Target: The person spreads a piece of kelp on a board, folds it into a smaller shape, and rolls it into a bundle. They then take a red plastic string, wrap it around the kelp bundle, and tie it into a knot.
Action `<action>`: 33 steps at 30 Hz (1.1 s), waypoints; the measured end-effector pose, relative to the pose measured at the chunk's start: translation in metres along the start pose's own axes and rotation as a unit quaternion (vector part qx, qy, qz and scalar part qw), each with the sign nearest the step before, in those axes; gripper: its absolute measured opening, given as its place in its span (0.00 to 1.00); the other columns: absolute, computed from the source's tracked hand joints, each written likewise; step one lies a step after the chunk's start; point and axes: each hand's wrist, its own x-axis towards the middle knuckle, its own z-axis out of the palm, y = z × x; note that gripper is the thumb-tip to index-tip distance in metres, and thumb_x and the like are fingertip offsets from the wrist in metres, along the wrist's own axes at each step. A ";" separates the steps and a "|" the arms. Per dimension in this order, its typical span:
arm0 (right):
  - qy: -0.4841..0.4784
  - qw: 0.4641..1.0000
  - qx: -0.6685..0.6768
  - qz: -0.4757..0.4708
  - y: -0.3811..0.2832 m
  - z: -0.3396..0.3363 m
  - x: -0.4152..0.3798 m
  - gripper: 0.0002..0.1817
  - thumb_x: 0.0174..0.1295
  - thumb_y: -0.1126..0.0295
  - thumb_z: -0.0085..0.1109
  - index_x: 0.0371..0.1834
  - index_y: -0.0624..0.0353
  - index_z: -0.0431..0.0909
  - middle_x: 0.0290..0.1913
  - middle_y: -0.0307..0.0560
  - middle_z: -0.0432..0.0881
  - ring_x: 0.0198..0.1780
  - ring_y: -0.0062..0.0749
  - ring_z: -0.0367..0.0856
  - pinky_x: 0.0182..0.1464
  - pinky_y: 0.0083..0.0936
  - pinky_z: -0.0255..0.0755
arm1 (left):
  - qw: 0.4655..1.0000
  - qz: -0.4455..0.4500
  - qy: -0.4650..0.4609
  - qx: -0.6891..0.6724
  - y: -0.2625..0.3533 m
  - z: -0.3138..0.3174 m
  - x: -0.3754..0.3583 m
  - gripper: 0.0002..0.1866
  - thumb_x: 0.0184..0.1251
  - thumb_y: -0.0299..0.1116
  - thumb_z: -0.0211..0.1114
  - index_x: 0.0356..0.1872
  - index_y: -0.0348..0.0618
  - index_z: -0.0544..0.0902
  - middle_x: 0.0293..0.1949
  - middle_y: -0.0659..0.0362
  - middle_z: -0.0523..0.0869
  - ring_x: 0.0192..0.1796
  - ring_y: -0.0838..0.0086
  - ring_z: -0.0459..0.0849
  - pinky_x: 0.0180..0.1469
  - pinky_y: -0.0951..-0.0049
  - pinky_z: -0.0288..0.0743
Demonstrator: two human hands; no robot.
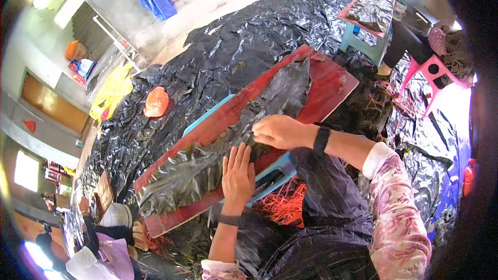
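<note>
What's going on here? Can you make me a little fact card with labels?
Left hand: fingers straight, laid on the strip's near edge
Right hand: fingers curled over the strip; grip unclear
Strip: long, dark, wrinkled, lying along the board
Board: red
Floor cover: black, shiny, crumpled
Orange bundle: on the floor cover, beyond the board

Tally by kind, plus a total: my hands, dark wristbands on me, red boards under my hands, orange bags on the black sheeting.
Hands: 2 (left hand, right hand)
Wristbands: 2 (left wristband, right wristband)
Red board: 1
Orange bag: 1
Total: 6
</note>
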 end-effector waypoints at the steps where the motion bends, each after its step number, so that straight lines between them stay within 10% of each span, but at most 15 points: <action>1: 0.003 0.998 0.002 0.059 0.006 -0.008 0.016 0.16 0.68 0.62 0.56 0.53 0.59 0.78 0.57 0.49 0.78 0.61 0.46 0.73 0.62 0.42 0.66 | 1.000 0.007 -0.003 0.000 -0.002 0.001 0.010 0.22 0.74 0.34 0.53 0.68 0.44 0.73 0.71 0.53 0.71 0.73 0.53 0.66 0.74 0.49 0.57; 5: 0.223 0.969 -0.096 -0.047 0.044 0.029 0.061 0.12 0.61 0.59 0.59 0.37 0.55 0.82 0.44 0.46 0.80 0.52 0.42 0.76 0.51 0.42 0.70 | 1.000 -0.005 0.008 0.000 0.005 -0.001 0.011 0.23 0.73 0.33 0.55 0.68 0.44 0.72 0.71 0.53 0.71 0.73 0.53 0.67 0.73 0.50 0.57; 8: 0.024 0.994 -0.105 0.013 0.038 0.017 0.074 0.11 0.56 0.62 0.64 0.38 0.56 0.81 0.44 0.45 0.79 0.51 0.42 0.76 0.56 0.43 0.68 | 1.000 -0.011 0.002 0.001 0.003 -0.002 0.010 0.24 0.73 0.33 0.55 0.69 0.45 0.72 0.71 0.54 0.71 0.73 0.53 0.67 0.73 0.50 0.57; 20: -0.100 0.994 0.054 -0.009 0.051 -0.024 0.101 0.18 0.51 0.56 0.70 0.31 0.62 0.82 0.26 0.50 0.83 0.30 0.44 0.82 0.34 0.38 0.71 | 0.999 -0.017 0.009 -0.029 0.006 -0.004 0.011 0.24 0.73 0.31 0.54 0.69 0.45 0.71 0.71 0.54 0.71 0.73 0.54 0.66 0.75 0.51 0.56; 28: -0.035 0.978 0.206 -0.003 0.094 -0.020 0.080 0.11 0.57 0.67 0.66 0.39 0.62 0.83 0.35 0.44 0.86 0.37 0.30 0.83 0.45 0.30 0.75 | 1.000 -0.010 0.012 -0.021 0.007 -0.006 0.010 0.23 0.72 0.31 0.54 0.67 0.44 0.73 0.71 0.54 0.72 0.73 0.54 0.67 0.75 0.52 0.57; 33: 0.127 0.984 0.112 0.052 0.095 0.003 0.065 0.12 0.55 0.63 0.66 0.37 0.59 0.82 0.34 0.48 0.85 0.39 0.48 0.84 0.42 0.39 0.76 | 1.000 -0.010 0.015 -0.012 0.005 -0.002 0.010 0.22 0.73 0.33 0.54 0.67 0.46 0.73 0.70 0.55 0.72 0.73 0.56 0.67 0.74 0.54 0.57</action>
